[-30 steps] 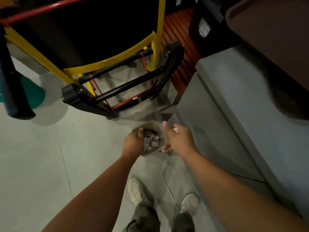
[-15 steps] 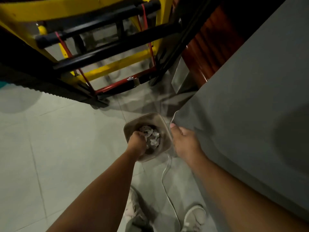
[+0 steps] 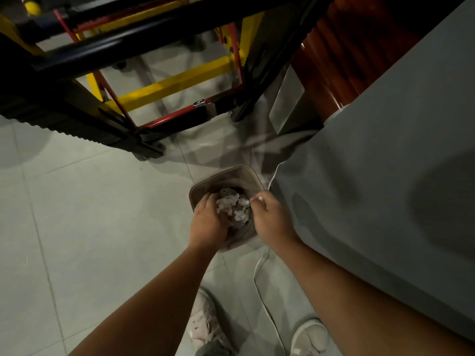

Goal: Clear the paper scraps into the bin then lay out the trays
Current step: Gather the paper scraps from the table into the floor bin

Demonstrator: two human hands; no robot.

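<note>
Both hands work over a small bin (image 3: 228,176) on the floor beside a grey counter (image 3: 385,150). Left hand (image 3: 208,223) reaches inside w/ fingers curled down onto the paper scraps (image 3: 232,204) piled in it; right hand (image 3: 270,217) is loosely closed at the rim, apparently pinching a scrap, though that's hard to tell. Risks: light bin could tip under the push, spilling scraps; white cable (image 3: 259,273) trails by the shoes, a snag hazard. No trays in view.
</note>
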